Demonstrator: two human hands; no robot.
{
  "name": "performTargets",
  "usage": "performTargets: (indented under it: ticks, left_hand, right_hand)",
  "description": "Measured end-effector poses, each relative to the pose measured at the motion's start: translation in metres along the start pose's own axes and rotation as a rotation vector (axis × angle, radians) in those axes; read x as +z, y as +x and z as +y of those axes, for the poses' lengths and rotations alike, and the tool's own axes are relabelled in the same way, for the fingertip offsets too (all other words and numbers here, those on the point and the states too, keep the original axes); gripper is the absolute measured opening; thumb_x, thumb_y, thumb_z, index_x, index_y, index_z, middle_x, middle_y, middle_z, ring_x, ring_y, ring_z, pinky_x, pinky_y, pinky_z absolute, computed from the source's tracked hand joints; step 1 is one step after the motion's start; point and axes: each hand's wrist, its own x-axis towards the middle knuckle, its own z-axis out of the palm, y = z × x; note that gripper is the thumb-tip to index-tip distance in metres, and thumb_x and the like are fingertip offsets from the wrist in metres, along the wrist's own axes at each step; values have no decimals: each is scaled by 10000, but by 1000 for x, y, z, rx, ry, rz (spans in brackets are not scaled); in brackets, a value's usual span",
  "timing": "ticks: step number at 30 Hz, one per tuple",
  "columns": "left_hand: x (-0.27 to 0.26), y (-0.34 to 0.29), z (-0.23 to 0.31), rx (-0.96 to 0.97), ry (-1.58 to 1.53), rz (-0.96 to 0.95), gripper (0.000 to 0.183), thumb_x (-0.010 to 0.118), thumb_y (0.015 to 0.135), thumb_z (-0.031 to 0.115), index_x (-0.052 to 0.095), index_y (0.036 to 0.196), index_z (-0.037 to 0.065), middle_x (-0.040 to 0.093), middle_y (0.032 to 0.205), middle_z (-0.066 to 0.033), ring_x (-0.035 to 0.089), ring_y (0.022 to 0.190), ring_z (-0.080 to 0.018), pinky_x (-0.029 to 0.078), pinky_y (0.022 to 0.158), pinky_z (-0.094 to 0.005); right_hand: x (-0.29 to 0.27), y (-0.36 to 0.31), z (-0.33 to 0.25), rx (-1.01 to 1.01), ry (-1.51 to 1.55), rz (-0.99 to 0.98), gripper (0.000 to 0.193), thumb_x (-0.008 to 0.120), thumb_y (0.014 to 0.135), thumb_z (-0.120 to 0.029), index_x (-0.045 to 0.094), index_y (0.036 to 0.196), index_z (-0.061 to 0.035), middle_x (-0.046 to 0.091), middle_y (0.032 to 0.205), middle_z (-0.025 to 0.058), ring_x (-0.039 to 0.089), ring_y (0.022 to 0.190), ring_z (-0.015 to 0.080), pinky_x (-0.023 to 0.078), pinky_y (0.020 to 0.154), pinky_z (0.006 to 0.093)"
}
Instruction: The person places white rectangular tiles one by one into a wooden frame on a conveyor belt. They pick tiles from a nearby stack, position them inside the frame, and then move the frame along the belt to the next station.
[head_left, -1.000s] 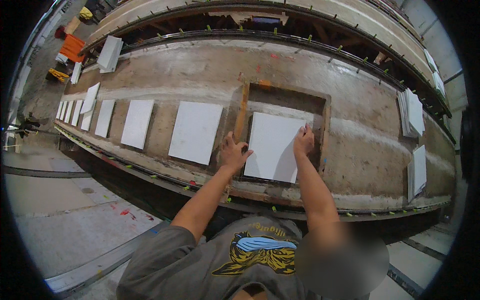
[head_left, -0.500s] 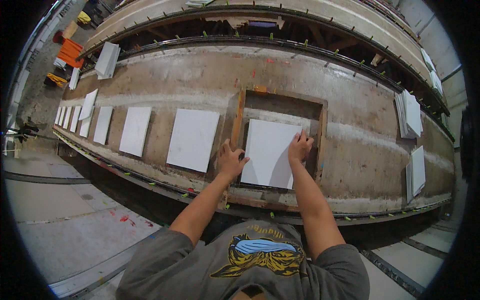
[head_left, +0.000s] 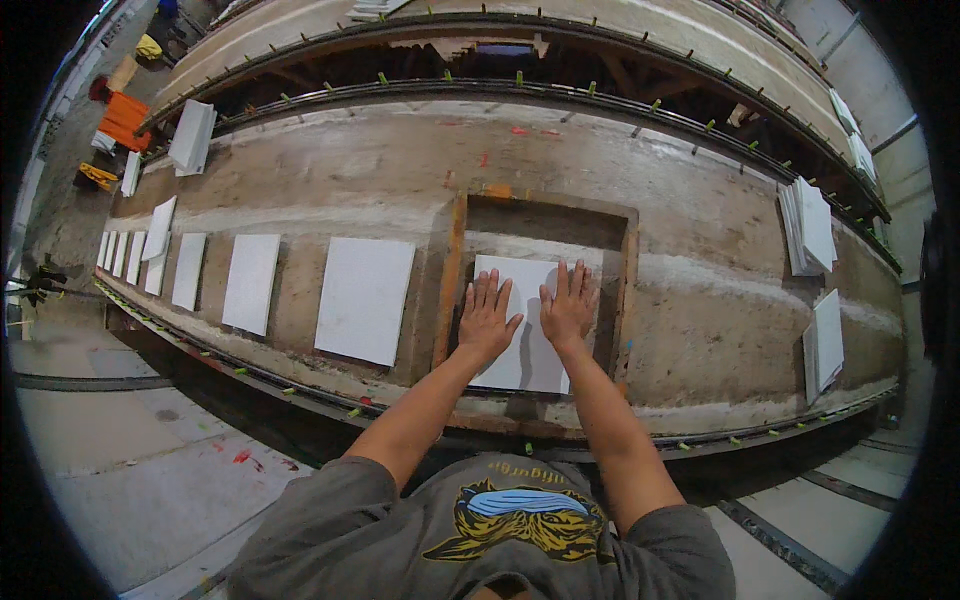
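A flat white panel (head_left: 512,345) lies inside a rectangular wooden frame (head_left: 452,268) on the long, stained work table. My left hand (head_left: 488,318) rests flat on the panel's left part, fingers stretched toward the far side. Flat on its right part, my right hand (head_left: 568,308) has its fingers extended as well. Neither hand grips anything. Between the panel and the frame's far bar (head_left: 545,195) a strip of table surface shows. Parts of the panel are hidden beneath my palms.
Left of the frame, a similar white panel (head_left: 365,300) and several more lie in a row along the table (head_left: 700,330). Panel stacks stand at the far left (head_left: 192,138) and at the right (head_left: 808,228). Metal rails with green clips (head_left: 590,88) edge the table.
Both hands have moved from the panel's side edges onto its top face, fingers now stretched flat. The panel sits slightly nearer the frame's near side. The whole view has shifted a little.
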Motion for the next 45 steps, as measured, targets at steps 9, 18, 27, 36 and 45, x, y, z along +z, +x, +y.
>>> performTargets:
  ticks: [9, 18, 27, 36, 45]
  left_hand:
    - [-2, -3, 3, 25, -70, -33, 751, 525, 980, 440, 281, 1566, 39, 139, 1646, -257, 79, 1539, -412, 84, 1246, -513]
    - [-10, 6, 4, 5, -59, -50, 749, 496, 996, 455, 256, 1573, 42, 111, 1656, -245, 56, 1547, -401, 87, 1244, -522]
    - [-14, -2, 6, 2, -84, -75, 755, 536, 983, 420, 258, 1573, 38, 98, 1660, -243, 68, 1546, -404, 98, 1241, -529]
    - [-14, 2, 2, 15, -34, -104, 783, 512, 995, 452, 211, 1587, 38, 66, 1667, -231, 7, 1552, -389, 49, 1246, -514]
    - [-58, -54, -49, -256, -36, 152, 779, 530, 973, 518, 284, 1550, 54, 227, 1614, -249, 315, 1456, -430, 304, 1163, -533]
  right_hand:
    - [0, -14, -4, 80, 4, -147, 725, 449, 1009, -490, 233, 1603, -134, 132, 1675, 173, 127, 1543, 357, 89, 1213, 597]
    - [-8, -74, 1, -37, 23, -159, 798, 529, 972, -506, 271, 1580, -58, 144, 1663, 219, 91, 1552, 368, 123, 1209, 580]
    - [-12, -53, -3, -109, 71, -107, 850, 520, 960, -539, 226, 1590, -50, 167, 1652, 236, 147, 1541, 368, 144, 1205, 581]
    - [-8, -32, -1, -52, 190, -152, 791, 536, 956, -517, 291, 1580, -96, 210, 1656, 171, 184, 1531, 351, 159, 1219, 549]
    - [-101, -87, 73, 286, 203, -26, 666, 688, 896, -318, 414, 1459, -93, 495, 1399, 235, 450, 1340, 412, 405, 1059, 520]
